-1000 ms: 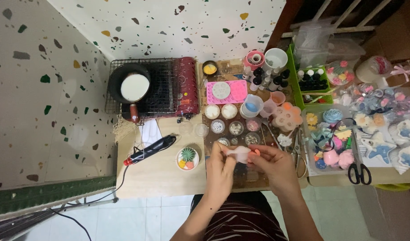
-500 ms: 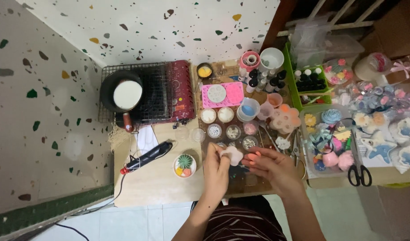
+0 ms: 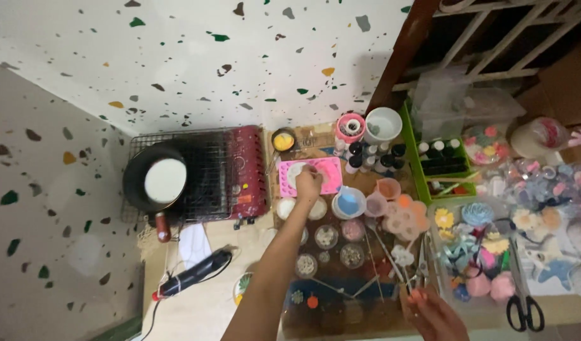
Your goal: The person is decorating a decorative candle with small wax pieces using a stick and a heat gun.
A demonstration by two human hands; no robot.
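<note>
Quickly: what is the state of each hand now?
Left hand: closed, over the pink mould; holding something cannot be told.
Right hand: fingers curled, nothing visibly held.

The left hand (image 3: 308,183) is stretched far forward on a straight arm, fingers curled downward. The right hand (image 3: 434,314) rests low and close to the body, fingers loosely bent.

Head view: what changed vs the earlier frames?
The left hand left the pale piece both hands had pinched near the body and reached forward to the pink mould tray; whether it carries the piece is unclear. The right hand dropped back to the table's near edge. Pan and scissors stayed put.
</note>
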